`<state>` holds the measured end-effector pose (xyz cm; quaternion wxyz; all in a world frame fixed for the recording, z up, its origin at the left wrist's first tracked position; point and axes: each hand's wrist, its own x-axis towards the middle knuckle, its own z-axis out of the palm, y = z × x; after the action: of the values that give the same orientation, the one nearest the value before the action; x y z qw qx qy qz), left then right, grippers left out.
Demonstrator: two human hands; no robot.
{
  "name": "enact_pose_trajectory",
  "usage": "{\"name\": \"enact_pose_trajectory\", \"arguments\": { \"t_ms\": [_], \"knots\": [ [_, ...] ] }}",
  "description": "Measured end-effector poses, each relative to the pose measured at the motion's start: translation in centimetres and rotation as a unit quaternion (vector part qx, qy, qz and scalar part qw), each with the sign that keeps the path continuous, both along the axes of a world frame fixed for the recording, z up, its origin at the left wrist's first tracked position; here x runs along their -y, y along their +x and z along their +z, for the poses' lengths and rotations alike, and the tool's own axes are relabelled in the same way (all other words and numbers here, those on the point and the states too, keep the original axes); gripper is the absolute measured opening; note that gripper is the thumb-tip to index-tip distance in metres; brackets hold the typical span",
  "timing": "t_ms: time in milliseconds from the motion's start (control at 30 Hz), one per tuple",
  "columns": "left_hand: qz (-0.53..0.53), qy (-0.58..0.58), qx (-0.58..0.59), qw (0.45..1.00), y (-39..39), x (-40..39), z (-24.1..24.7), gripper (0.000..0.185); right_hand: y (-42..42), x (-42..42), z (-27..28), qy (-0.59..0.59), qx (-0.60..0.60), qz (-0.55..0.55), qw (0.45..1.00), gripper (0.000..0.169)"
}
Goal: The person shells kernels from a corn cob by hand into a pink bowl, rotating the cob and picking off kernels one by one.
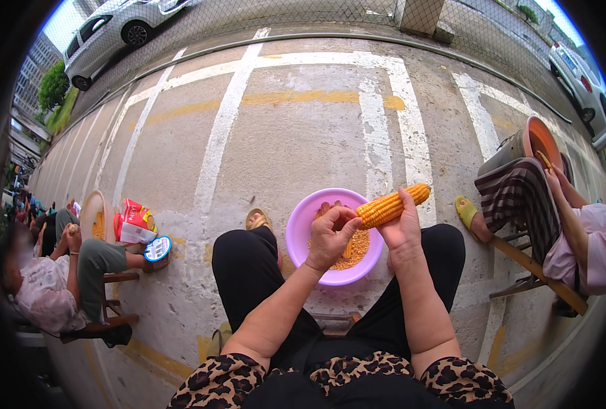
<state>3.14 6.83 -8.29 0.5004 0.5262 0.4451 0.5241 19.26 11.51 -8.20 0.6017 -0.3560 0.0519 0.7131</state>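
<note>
An ear of dried yellow corn (pixel 392 207) lies in my right hand (pixel 402 227), tilted up to the right above the basin. My left hand (pixel 331 237) is at the ear's lower left end, its thumb and index finger drawn together against the kernels; whether a loose kernel is between them I cannot tell. Beneath both hands a pink plastic basin (pixel 300 266) stands on the ground between my feet. Loose corn kernels (pixel 349 262) cover part of its bottom, along with reddish-brown cobs (pixel 333 205) and another ear, partly hidden by my left hand.
A person on a wooden stool (pixel 121 319) sits at left beside a pale basin (pixel 90 220) and a red package (pixel 135 222). At right another person in striped trousers holds an ear near an orange-lined bucket (pixel 543 138). A chain-link fence crosses the far side.
</note>
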Motion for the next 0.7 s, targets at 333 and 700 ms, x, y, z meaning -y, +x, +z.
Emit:
{"name": "enact_pose_trajectory", "arguments": {
  "t_ms": [333, 700],
  "knots": [
    [-0.016, -0.072, -0.008, 0.997, -0.4, -0.1, 0.5, 0.011, -0.5, 0.0, -0.2, 0.001, 0.038, -0.015, 0.999, 0.04],
    [-0.02, -0.112, 0.155, 0.981, -0.3, -0.2, 0.8, 0.01, -0.2, -0.1, 0.0, -0.011, 0.02, -0.013, 1.0, 0.038]
  ]
}}
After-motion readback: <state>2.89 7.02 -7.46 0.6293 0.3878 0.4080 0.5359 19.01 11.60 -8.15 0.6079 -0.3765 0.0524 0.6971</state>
